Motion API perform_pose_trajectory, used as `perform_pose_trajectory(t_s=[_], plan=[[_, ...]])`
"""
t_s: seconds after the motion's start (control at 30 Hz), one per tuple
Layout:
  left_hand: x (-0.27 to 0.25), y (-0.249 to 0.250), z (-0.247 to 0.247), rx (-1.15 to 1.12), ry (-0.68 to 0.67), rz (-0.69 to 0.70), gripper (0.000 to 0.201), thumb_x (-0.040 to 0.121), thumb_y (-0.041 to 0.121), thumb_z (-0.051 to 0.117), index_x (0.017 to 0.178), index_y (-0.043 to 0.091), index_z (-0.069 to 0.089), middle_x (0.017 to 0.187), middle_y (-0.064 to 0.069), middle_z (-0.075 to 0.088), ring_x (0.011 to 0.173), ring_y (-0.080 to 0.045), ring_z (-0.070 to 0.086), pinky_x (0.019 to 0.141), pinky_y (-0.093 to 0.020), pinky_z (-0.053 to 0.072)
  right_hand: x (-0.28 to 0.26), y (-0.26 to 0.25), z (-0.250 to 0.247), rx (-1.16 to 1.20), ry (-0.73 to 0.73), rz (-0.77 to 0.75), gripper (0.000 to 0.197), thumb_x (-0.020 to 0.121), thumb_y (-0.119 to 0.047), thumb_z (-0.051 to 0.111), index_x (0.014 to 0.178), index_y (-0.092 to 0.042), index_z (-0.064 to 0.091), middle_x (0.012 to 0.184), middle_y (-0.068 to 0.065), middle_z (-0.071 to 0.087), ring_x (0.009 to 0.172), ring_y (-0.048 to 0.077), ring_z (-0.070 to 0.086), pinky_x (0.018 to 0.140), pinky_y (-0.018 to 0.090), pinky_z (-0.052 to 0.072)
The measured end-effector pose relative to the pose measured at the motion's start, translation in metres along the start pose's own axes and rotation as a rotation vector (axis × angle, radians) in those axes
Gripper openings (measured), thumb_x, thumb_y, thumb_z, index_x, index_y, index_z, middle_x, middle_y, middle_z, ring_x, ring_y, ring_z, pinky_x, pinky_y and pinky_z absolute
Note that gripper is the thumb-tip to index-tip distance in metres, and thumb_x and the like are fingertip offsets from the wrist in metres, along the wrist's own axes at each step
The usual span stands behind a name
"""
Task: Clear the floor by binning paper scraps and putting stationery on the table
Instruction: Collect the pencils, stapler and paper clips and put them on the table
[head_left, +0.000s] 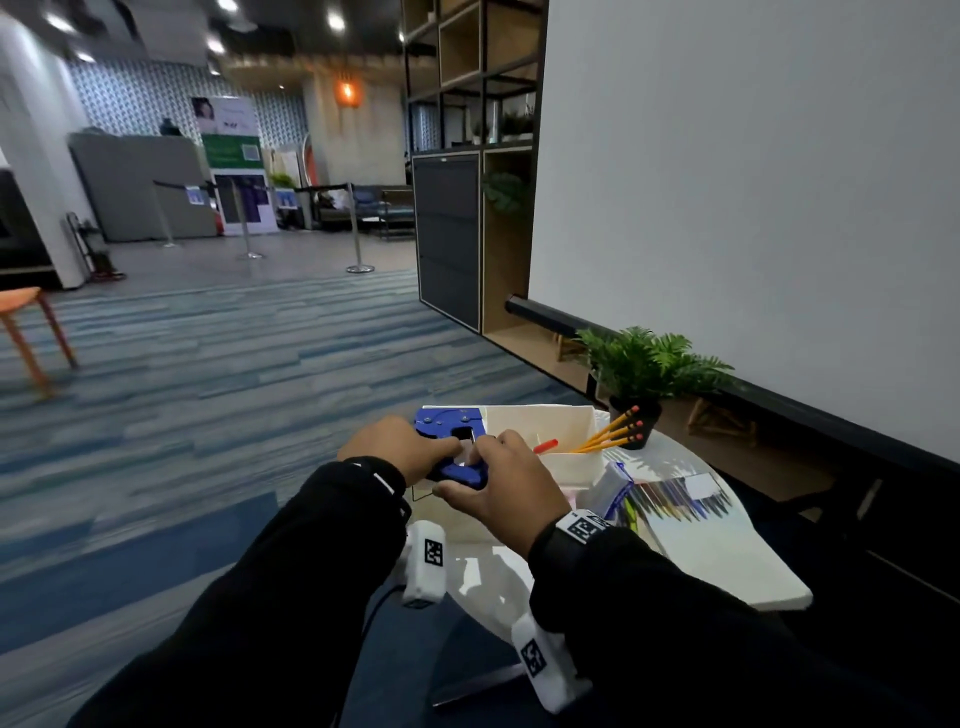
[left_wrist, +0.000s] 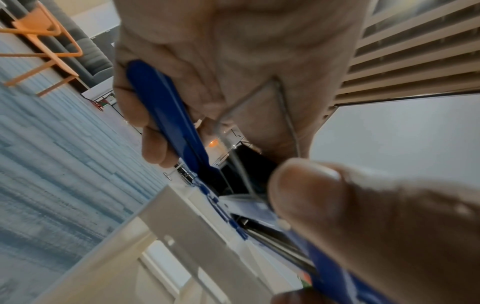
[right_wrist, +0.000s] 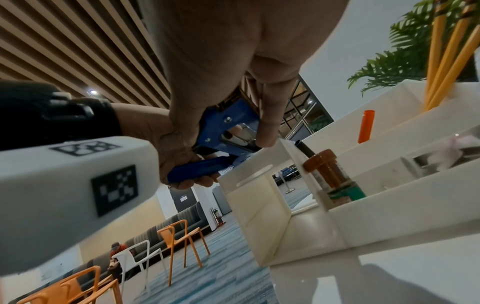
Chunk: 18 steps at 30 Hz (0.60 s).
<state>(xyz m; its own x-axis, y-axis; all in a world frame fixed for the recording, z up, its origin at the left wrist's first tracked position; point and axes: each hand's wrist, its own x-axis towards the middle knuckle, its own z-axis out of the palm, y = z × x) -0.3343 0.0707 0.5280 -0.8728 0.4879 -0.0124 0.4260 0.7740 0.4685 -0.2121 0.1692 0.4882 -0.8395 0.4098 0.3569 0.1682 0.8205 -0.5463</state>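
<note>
A blue plier-type stapler (head_left: 448, 422) is held just over the left end of a white desk organizer (head_left: 540, 415) on the white table (head_left: 727, 566). My left hand (head_left: 410, 448) grips its handles; in the left wrist view the fingers (left_wrist: 145, 115) curl round the blue handle (left_wrist: 166, 115). My right hand (head_left: 485, 460) pinches the stapler's near end, thumb below and fingers on top. The right wrist view shows the stapler (right_wrist: 226, 127) with a right fingertip (right_wrist: 265, 133) on its metal mouth and the left hand (right_wrist: 179, 162) wrapped round the handles.
The organizer (right_wrist: 259, 205) holds yellow pencils (head_left: 608, 434), an orange marker (head_left: 545, 446) and a brown-capped bottle (right_wrist: 327, 170). A potted fern (head_left: 644, 364) stands behind it and a packet of pens (head_left: 675, 499) lies to the right. Blue carpet (head_left: 182, 389) spreads left; orange chairs (right_wrist: 182, 236) stand farther off.
</note>
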Motion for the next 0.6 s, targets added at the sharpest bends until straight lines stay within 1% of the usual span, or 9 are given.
perform_pose_trajectory(t_s=[0.07, 0.13, 0.2, 0.3, 0.37, 0.47, 0.53, 0.6], plan=[[0.006, 0.0, 0.001, 0.005, -0.008, 0.004, 0.049, 0.065, 0.063, 0.065, 0.059, 0.015, 0.059, 0.061, -0.001, 0.06, 0.061, -0.02, 0.058, 0.052, -0.025, 0.037, 0.004, 0.001, 0.003, -0.005, -0.006, 0.027, 0.04, 0.075, -0.055, 0.071, 0.086, -0.026, 0.046, 0.097, 0.0, 0.045, 0.074, 0.014, 0.048, 0.07, 0.025, 0.042], [0.01, 0.003, 0.004, 0.019, -0.018, 0.012, 0.05, 0.062, 0.066, 0.064, 0.059, 0.015, 0.06, 0.061, 0.0, 0.061, 0.062, -0.019, 0.059, 0.052, -0.025, 0.038, 0.006, 0.003, 0.002, -0.002, -0.002, 0.052, 0.042, 0.075, -0.056, 0.071, 0.088, -0.023, 0.049, 0.096, 0.001, 0.045, 0.076, 0.017, 0.051, 0.073, 0.029, 0.046], [0.012, 0.005, 0.005, 0.029, -0.025, 0.01, 0.05, 0.062, 0.066, 0.065, 0.058, 0.016, 0.059, 0.06, 0.0, 0.06, 0.06, -0.018, 0.058, 0.052, -0.025, 0.037, 0.007, 0.005, -0.001, 0.004, -0.008, 0.058, 0.041, 0.075, -0.057, 0.071, 0.089, -0.024, 0.05, 0.095, 0.0, 0.045, 0.076, 0.015, 0.05, 0.071, 0.027, 0.044], [0.012, 0.007, 0.005, 0.024, -0.043, 0.009, 0.05, 0.064, 0.063, 0.067, 0.056, 0.016, 0.055, 0.058, 0.0, 0.056, 0.057, -0.017, 0.054, 0.05, -0.024, 0.034, 0.008, 0.006, -0.004, 0.0, -0.024, 0.043, 0.04, 0.075, -0.059, 0.07, 0.086, -0.027, 0.048, 0.091, -0.003, 0.045, 0.073, 0.01, 0.045, 0.063, 0.021, 0.035], [0.012, 0.007, 0.005, 0.047, -0.045, 0.014, 0.05, 0.067, 0.064, 0.066, 0.055, 0.017, 0.054, 0.059, 0.0, 0.056, 0.056, -0.017, 0.052, 0.05, -0.024, 0.034, 0.009, 0.006, -0.004, -0.001, -0.035, 0.039, 0.042, 0.074, -0.06, 0.07, 0.083, -0.027, 0.048, 0.091, -0.004, 0.046, 0.072, 0.006, 0.043, 0.06, 0.017, 0.033], [0.011, 0.009, 0.003, 0.093, -0.062, 0.037, 0.053, 0.076, 0.068, 0.059, 0.059, 0.019, 0.055, 0.069, -0.004, 0.06, 0.063, -0.019, 0.054, 0.054, -0.026, 0.037, 0.009, 0.007, -0.005, 0.024, -0.045, 0.07, 0.047, 0.071, -0.059, 0.074, 0.089, -0.021, 0.053, 0.094, -0.002, 0.052, 0.082, 0.012, 0.05, 0.066, 0.025, 0.038], [0.011, 0.011, 0.003, 0.146, -0.081, 0.068, 0.052, 0.087, 0.066, 0.05, 0.063, 0.02, 0.053, 0.082, -0.008, 0.063, 0.073, -0.022, 0.056, 0.061, -0.028, 0.038, 0.007, 0.008, -0.009, 0.065, -0.043, 0.099, 0.051, 0.071, -0.057, 0.076, 0.098, -0.018, 0.056, 0.096, -0.001, 0.057, 0.089, 0.016, 0.054, 0.072, 0.028, 0.044], [0.012, 0.012, 0.004, 0.162, -0.08, 0.061, 0.054, 0.091, 0.064, 0.042, 0.069, 0.016, 0.052, 0.09, -0.011, 0.064, 0.077, -0.023, 0.056, 0.066, -0.03, 0.038, 0.005, 0.01, -0.012, 0.112, -0.066, 0.136, 0.057, 0.072, -0.056, 0.075, 0.11, -0.017, 0.057, 0.104, 0.0, 0.059, 0.095, 0.017, 0.057, 0.08, 0.031, 0.048]])
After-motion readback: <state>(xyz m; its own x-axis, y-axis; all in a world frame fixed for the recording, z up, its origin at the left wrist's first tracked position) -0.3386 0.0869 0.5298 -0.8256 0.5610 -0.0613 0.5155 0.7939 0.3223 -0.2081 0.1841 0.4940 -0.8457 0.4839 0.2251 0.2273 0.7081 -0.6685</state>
